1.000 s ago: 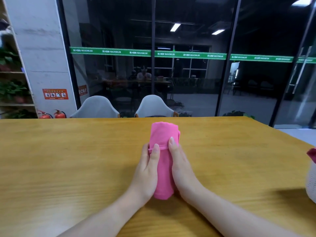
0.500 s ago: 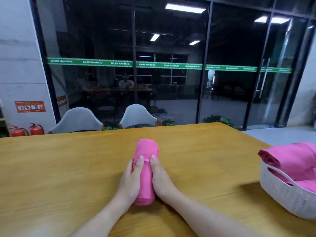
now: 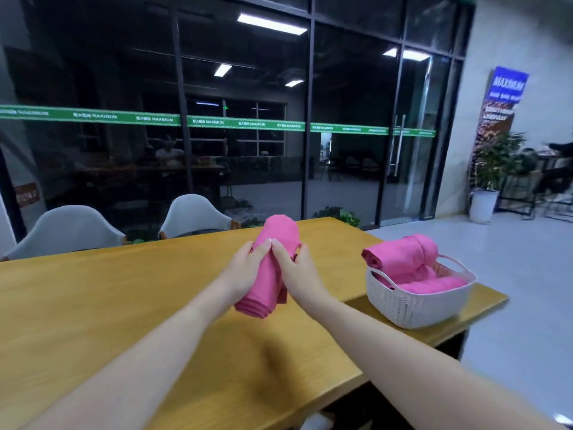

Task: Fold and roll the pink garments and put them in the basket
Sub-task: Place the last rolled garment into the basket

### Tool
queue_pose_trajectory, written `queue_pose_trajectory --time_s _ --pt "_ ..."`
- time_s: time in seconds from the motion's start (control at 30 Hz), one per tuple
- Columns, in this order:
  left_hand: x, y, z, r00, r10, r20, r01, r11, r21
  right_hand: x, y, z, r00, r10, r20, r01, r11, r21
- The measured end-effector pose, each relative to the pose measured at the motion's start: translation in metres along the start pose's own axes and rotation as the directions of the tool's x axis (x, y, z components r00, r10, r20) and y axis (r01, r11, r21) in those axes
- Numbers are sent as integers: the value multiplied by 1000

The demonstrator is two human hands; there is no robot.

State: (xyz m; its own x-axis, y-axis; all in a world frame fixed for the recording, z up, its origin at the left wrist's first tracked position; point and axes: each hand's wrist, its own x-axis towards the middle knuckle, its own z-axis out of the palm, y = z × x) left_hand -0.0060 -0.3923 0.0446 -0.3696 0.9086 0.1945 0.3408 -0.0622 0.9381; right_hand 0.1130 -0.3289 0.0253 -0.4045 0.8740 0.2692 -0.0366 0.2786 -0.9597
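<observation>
A rolled pink garment (image 3: 273,274) is held up off the wooden table (image 3: 93,305), tilted with its near end lower. My left hand (image 3: 248,268) grips its left side and my right hand (image 3: 296,268) grips its right side, thumbs meeting on top. To the right, near the table's right edge, stands a white woven basket (image 3: 415,301) holding several rolled pink garments (image 3: 403,259), one piled above the rim.
Two pale chairs (image 3: 192,215) stand behind the table's far edge, in front of a dark glass wall. The table's right edge drops to a grey floor just beyond the basket. A potted plant (image 3: 490,181) stands farther right.
The roll lay on the table between my hands; now both hands have lifted it off the surface. My view has swung right, bringing the whole basket into sight.
</observation>
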Motion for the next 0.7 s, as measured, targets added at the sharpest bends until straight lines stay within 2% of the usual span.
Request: queue_pose_trajectory --time_s 0.1,0.23,0.33,0.43,0.53,0.63,0.7 --pt "-6 38 24 978 0 207 13 998 -60 -2 -18 -52 997 -50 -53 50 999 -5" --pt "-10 62 53 907 35 420 -39 999 0 -11 -31 -118 994 -66 -87 75 991 108" --pt "-11 72 86 887 55 459 -89 995 54 -20 -33 -169 989 -3 -146 26 988 154" --pt "-9 81 119 890 110 443 -202 965 165 -28 -30 -219 986 44 -159 -25 993 116" --pt "-1 87 146 866 192 461 -332 911 244 -38 -28 -261 985 -20 -174 0 994 -113" --pt "11 84 170 839 243 487 -395 887 238 -42 -22 -294 973 -114 -201 20 909 -417" --pt "17 83 184 828 273 490 -441 857 266 -40 -18 -312 967 -148 -207 16 848 -529"
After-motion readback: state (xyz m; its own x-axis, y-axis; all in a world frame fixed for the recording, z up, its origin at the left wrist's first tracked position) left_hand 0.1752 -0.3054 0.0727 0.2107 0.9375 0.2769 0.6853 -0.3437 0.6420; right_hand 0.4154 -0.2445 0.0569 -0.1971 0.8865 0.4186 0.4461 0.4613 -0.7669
